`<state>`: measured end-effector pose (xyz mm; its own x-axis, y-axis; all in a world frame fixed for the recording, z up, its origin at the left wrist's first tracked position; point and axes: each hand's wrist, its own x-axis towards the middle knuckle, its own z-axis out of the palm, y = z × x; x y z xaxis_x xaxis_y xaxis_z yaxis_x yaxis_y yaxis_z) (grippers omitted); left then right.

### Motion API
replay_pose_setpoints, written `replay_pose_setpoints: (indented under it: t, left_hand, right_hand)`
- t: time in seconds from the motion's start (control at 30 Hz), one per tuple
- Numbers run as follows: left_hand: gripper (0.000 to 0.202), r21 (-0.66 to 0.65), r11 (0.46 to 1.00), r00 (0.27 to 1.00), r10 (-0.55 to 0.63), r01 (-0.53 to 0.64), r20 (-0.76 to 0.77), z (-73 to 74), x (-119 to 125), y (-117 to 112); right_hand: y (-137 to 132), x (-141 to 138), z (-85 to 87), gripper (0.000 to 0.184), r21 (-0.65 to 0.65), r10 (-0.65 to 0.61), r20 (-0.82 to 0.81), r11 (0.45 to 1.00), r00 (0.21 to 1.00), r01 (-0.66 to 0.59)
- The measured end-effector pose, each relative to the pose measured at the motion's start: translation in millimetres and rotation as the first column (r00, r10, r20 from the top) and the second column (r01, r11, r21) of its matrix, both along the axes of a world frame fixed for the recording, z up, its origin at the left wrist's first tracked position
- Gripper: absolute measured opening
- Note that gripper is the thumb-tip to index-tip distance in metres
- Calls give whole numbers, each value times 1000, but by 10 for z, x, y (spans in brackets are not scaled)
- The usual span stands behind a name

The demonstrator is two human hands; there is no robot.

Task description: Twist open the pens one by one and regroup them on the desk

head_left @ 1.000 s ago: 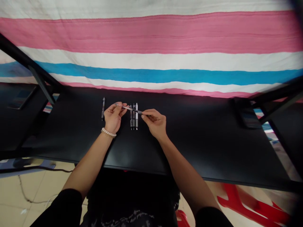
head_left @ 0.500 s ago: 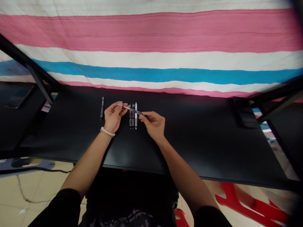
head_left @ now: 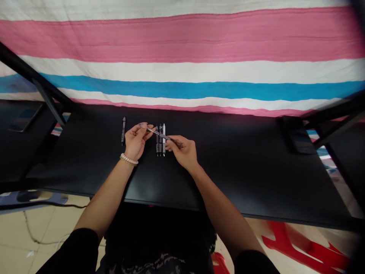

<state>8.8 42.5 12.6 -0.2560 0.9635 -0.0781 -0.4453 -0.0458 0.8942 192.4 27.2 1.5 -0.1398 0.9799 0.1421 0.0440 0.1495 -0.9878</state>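
- A slim pen [head_left: 155, 132] is held level above a black table [head_left: 242, 171], pinched at one end by the left hand [head_left: 136, 140] and at the other by the right hand [head_left: 182, 150].
- It is judged light, stiff and smooth; the ends offer the surest hold.
- Three pens [head_left: 160, 140] lie just beneath it, and a lone pen [head_left: 123, 130] lies to the left.

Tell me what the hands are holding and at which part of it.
Both hands hold one pen above the table: the left hand pinches its upper end, the right hand its lower end, in the fingers.
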Motion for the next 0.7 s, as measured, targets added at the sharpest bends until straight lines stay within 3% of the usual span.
replay_pose_setpoints:
  t: [0.17, 0.3, 0.7]
  left_hand:
    - [28, -6, 1000, 1000, -6, 6, -4, 4, 15, -6]
    - [28, 10, 1000, 1000, -4, 4, 18, 5, 24, -6]
    - [32, 9, 1000, 998, -17, 17, 63, 47, 63, -21]
  right_hand:
    - [-5, 23, 12, 29, 18, -47, 19, 999, 999, 47]
    - [-19, 26, 34, 35, -61, -17, 11, 998, 1000, 17]
    - [-66, 0, 21, 41, -63, 34, 53, 998, 998, -31]
